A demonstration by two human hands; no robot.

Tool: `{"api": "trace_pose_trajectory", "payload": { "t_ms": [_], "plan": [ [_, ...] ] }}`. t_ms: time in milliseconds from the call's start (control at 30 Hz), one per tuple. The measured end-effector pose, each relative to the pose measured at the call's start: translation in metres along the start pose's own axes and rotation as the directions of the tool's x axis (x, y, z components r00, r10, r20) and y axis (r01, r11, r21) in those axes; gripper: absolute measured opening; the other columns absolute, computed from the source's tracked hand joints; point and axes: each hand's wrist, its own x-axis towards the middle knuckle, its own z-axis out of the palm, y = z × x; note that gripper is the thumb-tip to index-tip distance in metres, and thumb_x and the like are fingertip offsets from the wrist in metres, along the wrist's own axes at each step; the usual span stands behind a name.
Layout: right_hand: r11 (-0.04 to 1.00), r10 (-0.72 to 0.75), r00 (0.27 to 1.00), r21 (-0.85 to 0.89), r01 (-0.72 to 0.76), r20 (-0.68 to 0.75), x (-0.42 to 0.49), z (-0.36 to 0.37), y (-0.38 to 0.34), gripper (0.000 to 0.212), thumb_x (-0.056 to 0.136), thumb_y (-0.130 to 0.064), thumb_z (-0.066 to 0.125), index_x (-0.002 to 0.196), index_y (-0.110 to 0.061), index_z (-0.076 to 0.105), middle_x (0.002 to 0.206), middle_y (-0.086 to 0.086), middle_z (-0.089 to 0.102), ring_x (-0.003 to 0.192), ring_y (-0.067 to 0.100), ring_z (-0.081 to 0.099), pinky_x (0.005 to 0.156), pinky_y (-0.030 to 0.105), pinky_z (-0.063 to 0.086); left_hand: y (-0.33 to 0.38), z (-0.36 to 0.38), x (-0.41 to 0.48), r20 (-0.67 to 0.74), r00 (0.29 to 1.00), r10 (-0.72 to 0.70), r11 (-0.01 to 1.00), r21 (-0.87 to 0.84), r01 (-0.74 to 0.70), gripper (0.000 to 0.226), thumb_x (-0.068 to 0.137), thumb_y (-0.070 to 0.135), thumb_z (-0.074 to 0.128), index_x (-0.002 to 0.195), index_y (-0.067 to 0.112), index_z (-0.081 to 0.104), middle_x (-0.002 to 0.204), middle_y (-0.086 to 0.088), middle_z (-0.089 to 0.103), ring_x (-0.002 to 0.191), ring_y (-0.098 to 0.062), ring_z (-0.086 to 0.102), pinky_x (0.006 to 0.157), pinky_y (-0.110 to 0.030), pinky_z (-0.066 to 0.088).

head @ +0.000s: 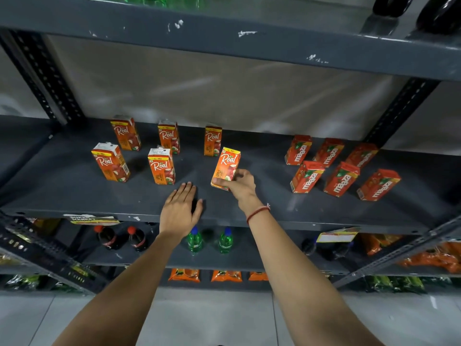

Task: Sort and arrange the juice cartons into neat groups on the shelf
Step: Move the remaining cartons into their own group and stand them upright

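On the dark grey shelf (74, 196) stand two groups of small juice cartons. At the left are several orange Real apple cartons, three in a back row (168, 137) and two in front (161, 166). My right hand (238, 184) is shut on one more Real carton (226, 167), gripping its lower end; the carton is tilted at the right end of the front row. My left hand (180, 208) lies flat and open on the shelf near the front edge, holding nothing. At the right stand several red Maaza cartons (341, 179) in two rows.
An upper shelf (224, 38) hangs close overhead. Slotted uprights (42, 76) flank the bay. Below, a shelf holds cola bottles (136, 238) and green bottles (194, 242). Orange snack packets (184, 275) lie lower still. A shelf label (91, 219) hangs on the front edge.
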Motion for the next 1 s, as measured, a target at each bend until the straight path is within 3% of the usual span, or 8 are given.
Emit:
{"api": "trace_pose_trajectory", "payload": {
  "t_ms": [167, 367, 567, 833, 1000],
  "plan": [
    [0.990, -0.134, 0.984, 0.049, 0.129, 0.116, -0.009, -0.012, 0.006, 0.072, 0.053, -0.019, 0.090, 0.110, -0.015, 0.047, 0.113, 0.007, 0.068, 0.103, 0.019, 0.064, 0.100, 0.038, 0.048, 0.001, -0.001, -0.001, -0.005, 1.000, -0.005, 1.000, -0.001, 0.005, 0.067, 0.089, 0.045, 0.019, 0.130, 0.001, 0.049, 0.138, -0.017, 0.049, 0.131, -0.028, 0.042, 0.110, -0.041, 0.030],
    [0.982, -0.189, 0.969, 0.031, 0.186, 0.158, -0.013, -0.014, 0.007, 0.074, 0.051, -0.023, 0.091, 0.110, -0.016, 0.047, 0.106, 0.007, 0.070, 0.100, 0.020, 0.066, 0.098, 0.044, 0.050, 0.003, -0.001, -0.002, -0.012, 1.000, 0.000, 1.000, -0.002, 0.000, 0.066, 0.089, 0.044, 0.020, 0.129, 0.001, 0.049, 0.137, -0.018, 0.050, 0.130, -0.029, 0.042, 0.110, -0.043, 0.032],
    [0.973, -0.231, 0.960, 0.024, 0.230, 0.161, -0.009, -0.017, 0.011, 0.069, 0.054, -0.022, 0.090, 0.107, -0.021, 0.045, 0.094, -0.003, 0.070, 0.093, 0.014, 0.068, 0.096, 0.042, 0.052, 0.003, -0.001, -0.001, -0.008, 1.000, -0.007, 1.000, 0.007, 0.007, 0.066, 0.089, 0.044, 0.019, 0.129, 0.002, 0.049, 0.137, -0.017, 0.050, 0.130, -0.028, 0.042, 0.109, -0.043, 0.032],
    [0.908, -0.354, 0.928, -0.194, 0.371, 0.117, 0.009, -0.012, 0.006, 0.062, 0.059, -0.015, 0.087, 0.104, -0.020, 0.045, 0.112, 0.007, 0.068, 0.103, 0.019, 0.066, 0.092, 0.032, 0.052, 0.003, -0.001, -0.001, -0.007, 1.000, -0.017, 1.000, 0.016, 0.017, 0.066, 0.089, 0.045, 0.019, 0.130, 0.002, 0.048, 0.138, -0.016, 0.049, 0.130, -0.027, 0.042, 0.109, -0.040, 0.030],
    [0.892, -0.371, 0.921, -0.229, 0.388, 0.117, 0.017, -0.003, 0.012, 0.062, 0.062, -0.013, 0.086, 0.110, -0.013, 0.047, 0.115, 0.008, 0.067, 0.107, 0.020, 0.064, 0.085, 0.022, 0.046, 0.003, -0.001, -0.002, -0.014, 1.000, -0.013, 1.000, 0.003, 0.013, 0.064, 0.089, 0.043, 0.022, 0.129, 0.002, 0.050, 0.136, -0.016, 0.051, 0.130, -0.027, 0.043, 0.109, -0.040, 0.030]
  ]
}}
